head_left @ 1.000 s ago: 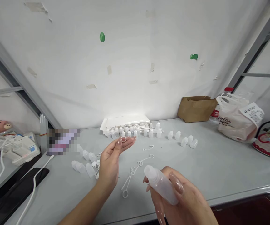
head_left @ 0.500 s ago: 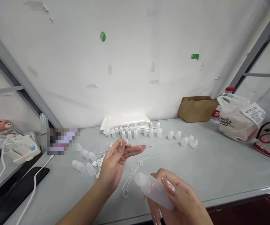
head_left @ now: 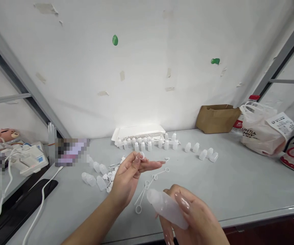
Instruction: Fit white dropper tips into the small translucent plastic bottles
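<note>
My right hand (head_left: 187, 217) grips a translucent white bottle (head_left: 167, 207), tilted with its neck pointing up and left. Between the thumb and forefinger of my left hand (head_left: 130, 177) is a small white ring piece (head_left: 142, 155); its other fingers stretch to the right. On the grey table (head_left: 225, 183), white ringed strips (head_left: 147, 184) lie between the hands. Several loose bottles (head_left: 101, 183) and small white parts (head_left: 109, 177) lie left of my left hand. Behind the hands, several small bottles with pointed tips (head_left: 143, 146) stand in rows.
A white tray or packet (head_left: 139, 131) lies against the wall. Several bottles (head_left: 203, 154) are right of centre. A cardboard box (head_left: 217, 119) and a plastic bag (head_left: 259, 132) sit at the back right. A phone (head_left: 71, 151), cables and a power strip (head_left: 29, 160) are on the left.
The whole view has shifted slightly, so the table items appear a little farther right. Both hands keep nearly the same pose and still hold the same things.
</note>
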Demonstrator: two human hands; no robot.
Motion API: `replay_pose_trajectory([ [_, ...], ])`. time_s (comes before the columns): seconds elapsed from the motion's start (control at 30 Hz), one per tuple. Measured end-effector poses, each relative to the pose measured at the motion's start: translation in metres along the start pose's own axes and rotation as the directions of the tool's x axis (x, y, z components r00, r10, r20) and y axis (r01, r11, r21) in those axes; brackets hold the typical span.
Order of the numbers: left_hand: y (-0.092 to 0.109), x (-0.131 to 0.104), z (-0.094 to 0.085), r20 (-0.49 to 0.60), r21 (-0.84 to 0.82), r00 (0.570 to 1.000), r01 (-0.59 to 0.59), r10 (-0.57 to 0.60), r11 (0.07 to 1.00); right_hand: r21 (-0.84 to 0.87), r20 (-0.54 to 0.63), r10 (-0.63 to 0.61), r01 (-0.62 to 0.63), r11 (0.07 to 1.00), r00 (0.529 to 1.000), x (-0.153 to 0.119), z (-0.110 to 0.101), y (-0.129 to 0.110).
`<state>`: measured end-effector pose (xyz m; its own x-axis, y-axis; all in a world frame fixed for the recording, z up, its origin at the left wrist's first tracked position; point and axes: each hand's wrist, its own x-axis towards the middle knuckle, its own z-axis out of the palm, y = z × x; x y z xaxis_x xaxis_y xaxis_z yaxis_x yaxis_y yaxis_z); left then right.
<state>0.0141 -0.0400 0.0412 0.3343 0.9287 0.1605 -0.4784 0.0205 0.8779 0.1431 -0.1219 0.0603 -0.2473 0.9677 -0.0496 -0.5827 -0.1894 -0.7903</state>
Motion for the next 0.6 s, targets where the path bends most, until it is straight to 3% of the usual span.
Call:
replay_pose_trajectory([
  [0.13, 0.002, -0.006, 0.002, 0.128, -0.057, 0.991, 0.039, -0.032, 0.998, -0.055, -0.045, -0.014, 0.012, 0.998, 0.999, 0.009, -0.005, 0.009],
  [0.3, 0.002, -0.007, 0.000, 0.131, -0.074, 0.991, -0.013, 0.023, 0.997, -0.117, -0.115, -0.072, 0.058, 0.991, 0.991, 0.017, -0.011, 0.015],
  [0.6, 0.004, -0.008, -0.005, 0.092, -0.010, 0.994, -0.056, 0.057, 0.998, -0.143, -0.120, -0.067, 0.049, 0.988, 0.991, 0.021, -0.013, 0.019],
])
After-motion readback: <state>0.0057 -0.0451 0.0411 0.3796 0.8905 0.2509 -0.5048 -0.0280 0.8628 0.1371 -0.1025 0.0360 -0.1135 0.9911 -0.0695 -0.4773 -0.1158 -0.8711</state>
